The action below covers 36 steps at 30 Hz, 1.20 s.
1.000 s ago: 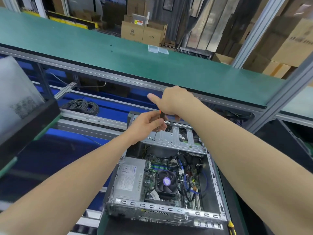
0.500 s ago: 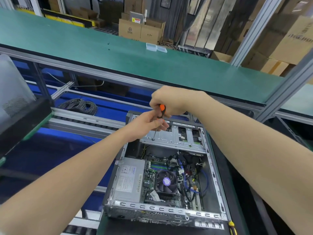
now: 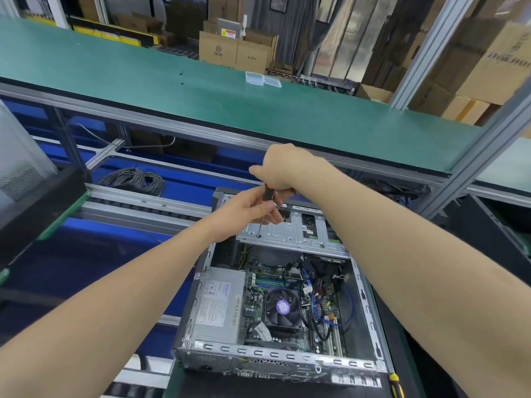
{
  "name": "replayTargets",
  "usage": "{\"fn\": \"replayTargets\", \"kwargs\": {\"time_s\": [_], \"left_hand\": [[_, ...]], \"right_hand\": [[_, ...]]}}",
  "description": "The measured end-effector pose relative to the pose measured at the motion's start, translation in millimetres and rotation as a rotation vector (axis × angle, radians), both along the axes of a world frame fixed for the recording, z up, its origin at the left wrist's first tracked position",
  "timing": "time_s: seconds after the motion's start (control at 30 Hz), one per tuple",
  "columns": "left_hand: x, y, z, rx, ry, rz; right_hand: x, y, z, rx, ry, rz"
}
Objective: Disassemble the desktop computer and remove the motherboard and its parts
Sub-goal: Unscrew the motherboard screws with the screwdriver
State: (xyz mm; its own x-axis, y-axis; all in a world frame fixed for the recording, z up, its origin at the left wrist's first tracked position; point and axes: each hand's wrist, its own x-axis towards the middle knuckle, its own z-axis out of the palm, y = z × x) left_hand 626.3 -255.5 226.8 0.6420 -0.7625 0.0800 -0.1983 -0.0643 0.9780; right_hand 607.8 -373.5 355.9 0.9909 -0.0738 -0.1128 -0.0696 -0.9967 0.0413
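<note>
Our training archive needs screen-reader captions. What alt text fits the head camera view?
Both hands hold a screwdriver, tip down on the metal drive bracket of an open computer case: the right hand grips the handle's top, the left hand pinches it lower. A fan and power supply show inside.

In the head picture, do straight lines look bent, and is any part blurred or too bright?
Head view: the wide lens bows the bench rail. The light is even, with no hard shadows. The fan is sharp, and the right hand on the screwdriver is slightly soft.
</note>
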Motion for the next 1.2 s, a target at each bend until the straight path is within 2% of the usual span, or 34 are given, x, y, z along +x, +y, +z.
{"fn": "replayTargets", "kwargs": {"time_s": [0.1,0.2,0.4,0.5,0.6,0.67,0.7,0.73,0.77,0.8,1.0,1.2], "left_hand": [[-2,2,3,0.007,-0.004,-0.008],[-3,4,4,0.005,0.002,-0.001],[-3,2,5,0.004,0.014,-0.01],[-2,1,3,0.003,0.025,-0.009],[-3,0,2,0.005,0.014,-0.014],[-3,-2,2,0.001,-0.004,-0.015],[-4,-2,1,-0.001,-0.007,-0.013],[-4,-2,1,-0.003,-0.006,-0.011],[-4,-2,1,-0.003,-0.002,-0.008],[-4,-2,0,0.0,-0.001,-0.007],[-4,-2,1,0.005,-0.01,-0.015],[-3,0,2,-0.025,0.02,-0.014]], "right_hand": [[0,-3,17,-0.054,0.165,0.093],[-2,-11,28,-0.115,0.227,0.275],[-3,-11,12,-0.266,0.135,0.538],[-5,-11,10,-0.27,0.142,0.537],[-9,-12,17,-0.11,0.161,0.475],[-8,-9,13,-0.021,0.06,0.324],[-6,-7,12,-0.079,-0.015,0.234],[-4,-4,10,-0.22,-0.039,0.168],[-4,2,10,-0.317,0.004,0.102],[-2,4,7,-0.394,0.078,0.106],[-4,2,11,-0.213,0.09,0.162],[-7,-12,26,-0.151,0.171,0.403]]}}
